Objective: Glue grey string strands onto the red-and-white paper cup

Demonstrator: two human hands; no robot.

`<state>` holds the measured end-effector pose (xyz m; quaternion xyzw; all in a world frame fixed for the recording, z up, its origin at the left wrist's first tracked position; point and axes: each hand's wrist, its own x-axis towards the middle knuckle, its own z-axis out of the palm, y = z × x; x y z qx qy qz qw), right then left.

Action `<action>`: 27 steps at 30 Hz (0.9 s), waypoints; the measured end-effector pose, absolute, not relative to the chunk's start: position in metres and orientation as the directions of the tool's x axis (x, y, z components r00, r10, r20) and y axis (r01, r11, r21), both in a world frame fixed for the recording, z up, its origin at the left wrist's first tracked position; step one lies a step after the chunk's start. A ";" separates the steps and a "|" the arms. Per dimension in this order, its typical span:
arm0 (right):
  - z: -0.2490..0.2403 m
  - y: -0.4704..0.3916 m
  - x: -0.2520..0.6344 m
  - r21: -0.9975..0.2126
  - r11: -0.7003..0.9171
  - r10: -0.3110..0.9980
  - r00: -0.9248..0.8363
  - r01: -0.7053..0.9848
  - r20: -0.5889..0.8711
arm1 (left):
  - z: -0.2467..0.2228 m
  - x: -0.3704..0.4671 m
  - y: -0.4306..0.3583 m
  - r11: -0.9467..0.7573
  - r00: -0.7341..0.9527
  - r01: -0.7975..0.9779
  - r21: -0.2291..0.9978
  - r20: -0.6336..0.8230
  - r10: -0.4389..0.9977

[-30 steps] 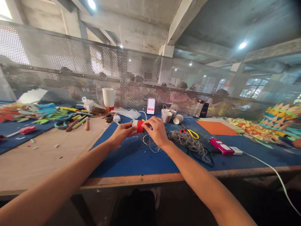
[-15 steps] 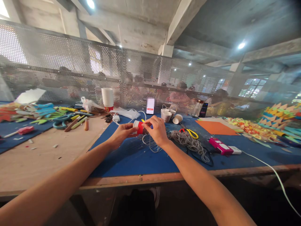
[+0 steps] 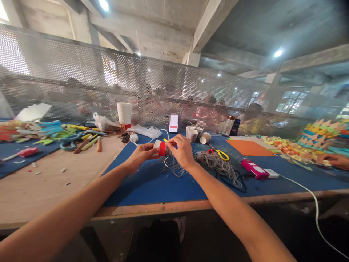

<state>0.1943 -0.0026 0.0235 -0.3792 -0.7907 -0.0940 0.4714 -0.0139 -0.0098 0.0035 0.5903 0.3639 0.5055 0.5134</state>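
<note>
My left hand grips a paper cup, white at its base with a red band, held on its side above the blue mat. My right hand is closed in a pinch at the cup's other end, where greyish cord seems wound around it; the fingertips partly hide what they hold. Thin grey cord loops on the mat below the hands. Right of them lies a tangled heap of grey cord, with yellow-handled scissors just behind it.
Cord-covered cups and a phone stand behind my hands; a cup stack is farther left. Pliers and tools lie left. A pink box, orange paper and another person's hand are at right.
Both my hands stay almost in place on the cup, with only a slight shift of the view. Another person's hand has come in at the right edge, by the paper pieces.
</note>
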 end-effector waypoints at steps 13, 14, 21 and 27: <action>0.021 -0.001 0.194 -0.219 0.687 0.521 -0.261 0.693 0.812 | 0.009 -0.013 -0.015 -0.215 0.245 -0.055 0.975 0.222 0.944; 0.021 -0.001 0.195 -0.224 0.684 0.528 -0.259 0.694 0.809 | 0.010 -0.013 -0.015 -0.216 0.245 -0.051 0.975 0.222 0.944; 0.021 -0.001 0.195 -0.241 0.675 0.551 -0.258 0.697 0.794 | 0.009 -0.013 -0.015 -0.215 0.242 -0.045 0.976 0.219 0.945; 0.019 0.003 0.195 -0.241 0.687 0.537 -0.255 0.685 0.804 | 0.011 -0.013 -0.017 -0.215 0.235 -0.028 0.976 0.216 0.948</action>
